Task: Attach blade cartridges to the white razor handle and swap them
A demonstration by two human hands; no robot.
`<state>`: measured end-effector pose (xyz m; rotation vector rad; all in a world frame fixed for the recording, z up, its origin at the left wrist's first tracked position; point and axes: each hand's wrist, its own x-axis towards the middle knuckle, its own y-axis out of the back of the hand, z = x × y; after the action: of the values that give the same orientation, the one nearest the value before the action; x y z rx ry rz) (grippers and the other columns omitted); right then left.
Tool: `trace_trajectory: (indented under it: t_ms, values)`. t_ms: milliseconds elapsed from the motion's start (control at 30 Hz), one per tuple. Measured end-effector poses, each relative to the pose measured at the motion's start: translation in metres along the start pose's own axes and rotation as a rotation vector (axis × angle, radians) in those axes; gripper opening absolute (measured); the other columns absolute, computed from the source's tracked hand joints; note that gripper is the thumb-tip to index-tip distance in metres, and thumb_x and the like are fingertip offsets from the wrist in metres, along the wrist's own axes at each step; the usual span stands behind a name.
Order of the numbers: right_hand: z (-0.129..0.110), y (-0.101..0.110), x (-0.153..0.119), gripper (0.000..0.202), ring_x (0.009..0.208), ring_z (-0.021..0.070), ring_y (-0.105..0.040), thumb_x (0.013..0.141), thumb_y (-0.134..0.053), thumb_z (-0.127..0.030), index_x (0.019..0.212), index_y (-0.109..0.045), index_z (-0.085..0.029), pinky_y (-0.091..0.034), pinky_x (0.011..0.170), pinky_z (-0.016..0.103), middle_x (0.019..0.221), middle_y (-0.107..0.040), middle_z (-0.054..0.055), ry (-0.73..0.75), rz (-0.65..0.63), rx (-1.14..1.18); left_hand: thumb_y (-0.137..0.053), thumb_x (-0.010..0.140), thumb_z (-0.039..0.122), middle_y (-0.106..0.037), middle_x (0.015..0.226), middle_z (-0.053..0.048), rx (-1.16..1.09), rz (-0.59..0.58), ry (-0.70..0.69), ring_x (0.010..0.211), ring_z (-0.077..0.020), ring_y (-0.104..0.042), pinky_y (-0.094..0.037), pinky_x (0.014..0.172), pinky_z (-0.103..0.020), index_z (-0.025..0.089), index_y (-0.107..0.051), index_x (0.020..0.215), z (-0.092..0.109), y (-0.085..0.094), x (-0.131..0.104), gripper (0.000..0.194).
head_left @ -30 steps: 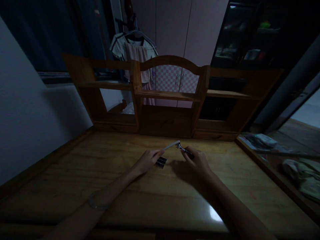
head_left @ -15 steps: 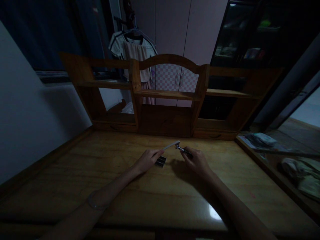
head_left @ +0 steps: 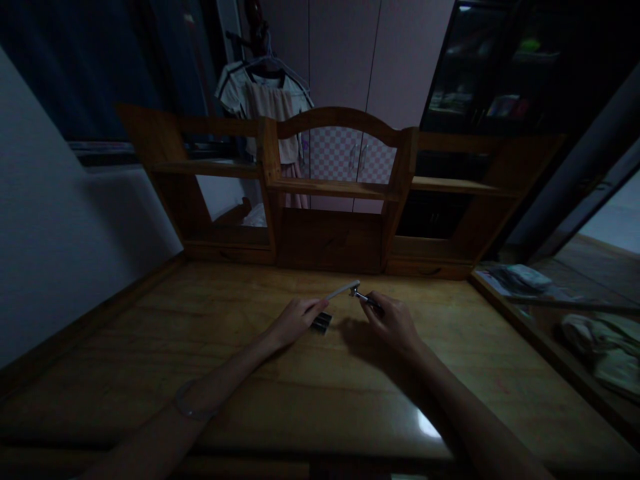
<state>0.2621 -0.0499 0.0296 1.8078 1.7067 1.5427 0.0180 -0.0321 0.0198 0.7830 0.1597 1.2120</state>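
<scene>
My left hand (head_left: 295,320) is closed around the near end of a thin, pale stick (head_left: 343,289), which slants up to the right over the desk. My right hand (head_left: 393,319) grips the dark handle of a small silver-headed razor (head_left: 364,297). The razor's head is at the stick's far end; whether they touch I cannot tell. Beside my left fingers, a small black ridged object (head_left: 321,323) lies on the wooden desk (head_left: 300,407), partly hidden by that hand.
A wooden shelf unit (head_left: 330,240) runs along the desk's back edge. To the left is a white wall (head_left: 100,233). Past the right edge lie a plastic-wrapped item (head_left: 530,278) and folded cloth (head_left: 615,353). Clothes (head_left: 273,107) hang behind the shelves.
Both hands keep almost the same position, with the razor still at the far end of the stick. The view has shifted very slightly.
</scene>
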Motion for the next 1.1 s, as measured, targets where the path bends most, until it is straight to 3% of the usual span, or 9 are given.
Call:
trace_trajectory:
  t_ms: [267,467,633,900,1100]
  values:
    - [-0.0003,0.0020,0.0016,0.026,0.058,0.0145,-0.053,0.092,-0.042,-0.035,0.085,-0.062,-0.019,-0.032,0.055,0.023,0.068,-0.061,0.003,-0.025,0.043,-0.012,-0.035,0.091,0.050,-0.054,0.060,-0.001,0.011,-0.002,0.005,0.058,-0.0136,-0.049,-0.032,0.054,-0.022,0.013,-0.059,0.067,0.0018,0.0001,0.0000,0.051]
    - [-0.0018,0.0032,0.0016,0.024,0.057,0.0135,-0.053,0.092,-0.043,-0.035,0.084,-0.060,-0.020,-0.030,0.054,0.023,0.066,-0.060,0.001,0.014,-0.006,-0.036,-0.033,0.090,0.054,-0.058,0.063,-0.002,-0.007,-0.005,0.025,0.061,-0.0149,-0.050,-0.034,0.055,-0.023,0.012,-0.062,0.071,0.0006,-0.0009,0.0011,0.054]
    - [-0.0007,0.0039,0.0020,0.022,0.063,0.0137,-0.056,0.092,-0.044,-0.032,0.084,-0.060,-0.020,-0.032,0.058,0.023,0.075,-0.064,0.002,0.036,0.008,-0.079,-0.036,0.090,0.052,-0.059,0.063,-0.001,-0.003,0.000,0.010,0.061,-0.0151,-0.051,-0.033,0.055,-0.022,0.013,-0.063,0.072,-0.0005,-0.0006,0.0017,0.051]
    - [0.0068,0.0000,0.0030,0.018,0.068,0.0159,-0.060,0.091,-0.047,-0.029,0.092,-0.064,-0.023,-0.034,0.059,0.023,0.081,-0.067,0.003,-0.052,0.040,-0.196,-0.041,0.091,0.046,-0.069,0.079,-0.002,-0.030,-0.043,0.004,0.072,-0.0169,-0.060,-0.038,0.062,-0.022,0.017,-0.070,0.088,0.0012,-0.0018,0.0009,0.042]
    - [0.0018,0.0021,0.0036,0.021,0.072,0.0177,-0.062,0.091,-0.048,-0.035,0.096,-0.065,-0.024,-0.036,0.060,0.025,0.085,-0.069,0.003,-0.042,0.049,-0.155,-0.039,0.090,0.050,-0.065,0.065,-0.003,0.040,0.009,0.027,0.063,-0.0168,-0.056,-0.034,0.056,-0.023,0.014,-0.069,0.076,0.0013,-0.0026,0.0018,0.049]
